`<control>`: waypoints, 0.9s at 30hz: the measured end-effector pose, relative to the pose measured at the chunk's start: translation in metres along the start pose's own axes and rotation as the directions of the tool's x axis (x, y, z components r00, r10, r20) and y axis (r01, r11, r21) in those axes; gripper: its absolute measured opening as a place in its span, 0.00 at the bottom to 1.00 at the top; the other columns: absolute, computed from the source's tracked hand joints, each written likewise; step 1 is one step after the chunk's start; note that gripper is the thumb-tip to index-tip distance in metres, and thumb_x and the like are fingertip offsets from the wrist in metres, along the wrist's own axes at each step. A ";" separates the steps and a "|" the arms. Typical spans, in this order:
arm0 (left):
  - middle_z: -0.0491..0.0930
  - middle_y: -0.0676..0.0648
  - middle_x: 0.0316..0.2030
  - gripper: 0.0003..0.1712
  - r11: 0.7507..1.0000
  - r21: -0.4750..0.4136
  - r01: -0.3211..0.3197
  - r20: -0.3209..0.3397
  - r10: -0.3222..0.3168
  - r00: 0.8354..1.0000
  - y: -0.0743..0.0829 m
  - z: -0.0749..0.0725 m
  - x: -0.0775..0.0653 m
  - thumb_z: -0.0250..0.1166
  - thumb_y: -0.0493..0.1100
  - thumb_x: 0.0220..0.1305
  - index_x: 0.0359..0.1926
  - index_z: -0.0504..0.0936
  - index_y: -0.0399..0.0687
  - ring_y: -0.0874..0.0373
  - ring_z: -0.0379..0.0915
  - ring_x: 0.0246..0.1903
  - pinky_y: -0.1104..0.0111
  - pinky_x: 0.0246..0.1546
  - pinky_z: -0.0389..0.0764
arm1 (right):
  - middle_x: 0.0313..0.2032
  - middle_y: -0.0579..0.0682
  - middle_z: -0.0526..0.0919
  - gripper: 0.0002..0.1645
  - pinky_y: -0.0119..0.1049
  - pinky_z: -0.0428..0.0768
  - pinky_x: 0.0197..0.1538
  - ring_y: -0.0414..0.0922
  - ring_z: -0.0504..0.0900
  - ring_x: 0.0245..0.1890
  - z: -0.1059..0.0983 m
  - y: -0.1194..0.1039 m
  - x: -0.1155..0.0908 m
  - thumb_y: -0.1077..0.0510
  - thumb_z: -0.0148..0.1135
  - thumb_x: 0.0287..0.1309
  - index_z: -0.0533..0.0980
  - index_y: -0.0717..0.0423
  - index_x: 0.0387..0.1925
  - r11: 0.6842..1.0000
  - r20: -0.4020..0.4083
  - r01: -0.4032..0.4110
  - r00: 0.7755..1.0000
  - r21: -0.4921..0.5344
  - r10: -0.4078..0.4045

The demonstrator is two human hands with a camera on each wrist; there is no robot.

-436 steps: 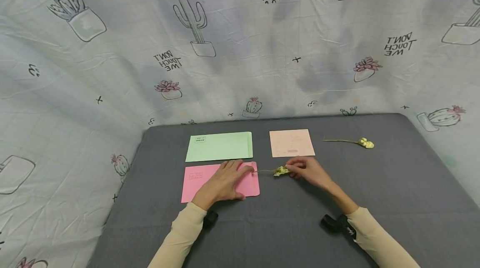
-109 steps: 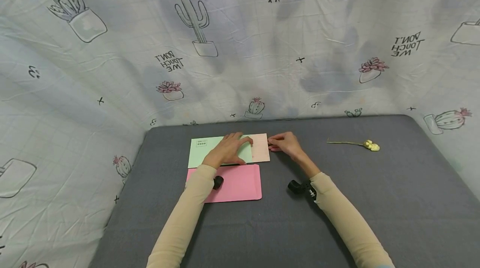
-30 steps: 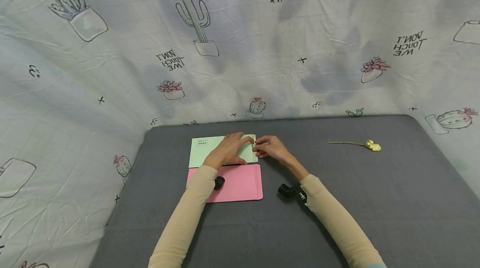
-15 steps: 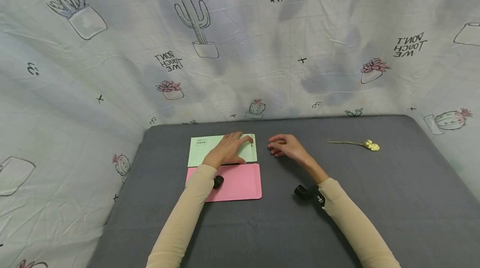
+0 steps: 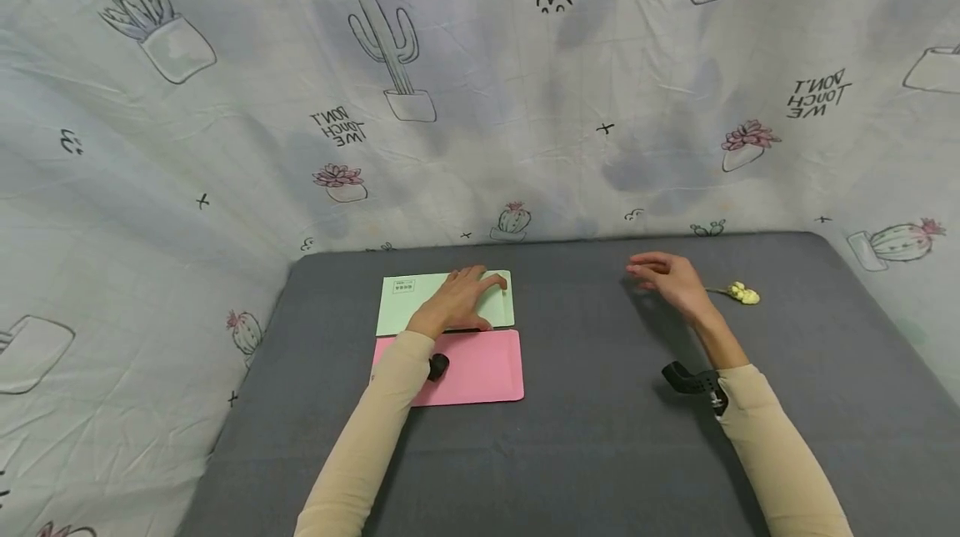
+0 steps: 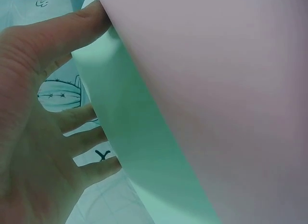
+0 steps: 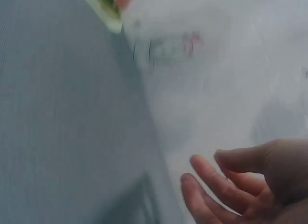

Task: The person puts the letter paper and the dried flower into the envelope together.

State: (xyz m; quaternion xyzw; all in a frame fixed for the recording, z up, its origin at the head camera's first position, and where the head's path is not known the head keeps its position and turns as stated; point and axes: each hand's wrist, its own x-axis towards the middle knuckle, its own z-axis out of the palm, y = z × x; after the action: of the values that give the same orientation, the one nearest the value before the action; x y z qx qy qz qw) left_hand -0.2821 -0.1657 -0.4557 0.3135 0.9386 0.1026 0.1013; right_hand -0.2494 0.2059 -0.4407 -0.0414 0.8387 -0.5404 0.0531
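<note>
A pale green envelope (image 5: 401, 308) lies toward the back left of the grey table. My left hand (image 5: 453, 299) spans it, thumb at the near edge and fingers at the far edge; in the left wrist view the fingertips meet the rim of the green envelope (image 6: 139, 127). A pink envelope (image 5: 480, 366) lies just in front, partly under the left forearm. To the right, my right hand (image 5: 671, 280) is raised over the table, fingers loosely bent and holding nothing. Beside it lies a dried yellow flower (image 5: 742, 293), most of its stem hidden behind that hand.
A light cloth backdrop (image 5: 570, 178) printed with cacti rises behind the far edge of the grey table (image 5: 585, 437) and along the left side. Black wrist cameras sit under both forearms, the right one (image 5: 686, 378) plainly visible.
The peach card went from the table into the green envelope's right end and is out of sight. The first flower is also out of sight. My right hand let go and moved right toward the other flower.
</note>
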 end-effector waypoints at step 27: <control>0.65 0.41 0.64 0.39 1.000 0.004 0.005 -0.010 -0.005 1.000 0.004 0.001 -0.001 0.79 0.52 0.48 0.61 0.71 0.62 0.43 0.62 0.64 0.46 0.66 0.58 | 0.49 0.77 0.77 0.24 0.60 0.69 0.46 0.69 0.75 0.46 -0.090 0.071 -0.059 0.68 0.66 0.56 0.73 0.76 0.53 0.894 -0.304 -0.104 0.952 -0.436 -0.038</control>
State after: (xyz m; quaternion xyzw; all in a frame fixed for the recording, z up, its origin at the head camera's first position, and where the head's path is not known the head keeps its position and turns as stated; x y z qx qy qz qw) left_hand -0.2788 -0.1631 -0.4551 0.3110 0.9400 0.1019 0.0964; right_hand -0.2034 0.3240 -0.4657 0.0456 0.9388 -0.3323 -0.0782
